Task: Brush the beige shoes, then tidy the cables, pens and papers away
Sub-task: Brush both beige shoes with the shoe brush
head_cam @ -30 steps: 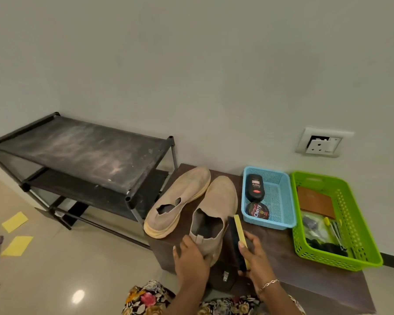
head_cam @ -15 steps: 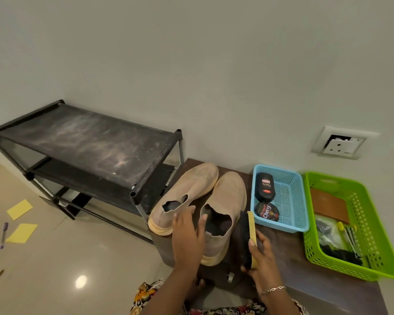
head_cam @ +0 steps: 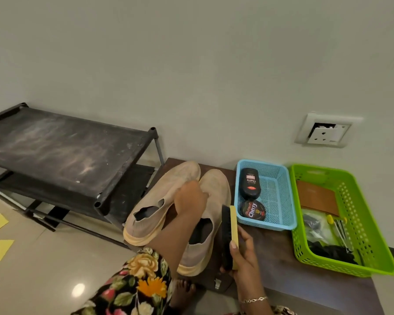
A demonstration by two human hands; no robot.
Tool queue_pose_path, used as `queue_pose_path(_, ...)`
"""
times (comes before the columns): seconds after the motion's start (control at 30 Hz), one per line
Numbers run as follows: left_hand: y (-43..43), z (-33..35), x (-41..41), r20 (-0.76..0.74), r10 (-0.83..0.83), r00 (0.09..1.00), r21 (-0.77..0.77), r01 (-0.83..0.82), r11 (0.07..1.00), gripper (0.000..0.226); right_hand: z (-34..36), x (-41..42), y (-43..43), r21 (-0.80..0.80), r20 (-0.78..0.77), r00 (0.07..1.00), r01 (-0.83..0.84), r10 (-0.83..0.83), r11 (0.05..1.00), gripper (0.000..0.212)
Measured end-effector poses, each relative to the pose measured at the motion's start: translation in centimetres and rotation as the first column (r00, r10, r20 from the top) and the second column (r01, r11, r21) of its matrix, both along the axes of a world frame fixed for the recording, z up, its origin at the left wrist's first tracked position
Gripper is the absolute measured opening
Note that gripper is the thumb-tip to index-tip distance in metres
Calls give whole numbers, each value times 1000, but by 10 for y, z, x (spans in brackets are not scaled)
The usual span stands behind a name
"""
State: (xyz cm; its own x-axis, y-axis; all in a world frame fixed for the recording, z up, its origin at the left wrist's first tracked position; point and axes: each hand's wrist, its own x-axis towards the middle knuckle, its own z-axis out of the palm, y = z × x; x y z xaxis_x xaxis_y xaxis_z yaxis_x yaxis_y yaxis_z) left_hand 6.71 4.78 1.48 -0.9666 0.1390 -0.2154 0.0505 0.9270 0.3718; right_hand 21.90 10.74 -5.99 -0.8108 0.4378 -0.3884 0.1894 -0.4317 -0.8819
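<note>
The left hand [head_cam: 190, 197] has gone forward from the heel opening of the beige shoe [head_cam: 216, 189] and now lies over its front half, touching the second shoe [head_cam: 155, 201] to its left. Whether its fingers grip or merely rest, I cannot tell. The right hand [head_cam: 245, 258] still clasps the brush [head_cam: 231, 233] upright, with the bristles facing the beige shoe just left of it. Both shoes lie on the desk [head_cam: 282, 251] as before. The blue basket [head_cam: 266, 226] sits just beyond the right hand.

Left hand [head_cam: 189, 196] on beige shoes [head_cam: 216, 187], fingers unclear; right hand [head_cam: 243, 258] grips brush [head_cam: 230, 226] beside them.
</note>
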Motion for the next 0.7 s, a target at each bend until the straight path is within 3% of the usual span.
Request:
queue_pose_path(0.23,31,-14,-24,145,43,988,-140,-22,990,39,-6,-6,17,-50,-26,999,19,-20,999,31)
queue_pose_path(0.37,28,-16,-23,116,123,986,-69,-115,991,37,-3,-2,16,-42,-45,999,6,-7,999,36)
queue_pose_path(0.53,14,-12,-9,58,271,961,251,-277,927,24,4,10,12,27,-117,993,-26,29,999,55)
queue_pose_path(0.63,-2,7,3,-21,309,951,560,-245,791,14,18,17,16,96,-148,988,-27,41,995,43)
queue_pose_path(0.7,-14,27,13,-93,342,935,698,-184,692,22,35,24,18,170,-207,977,-13,49,985,40)
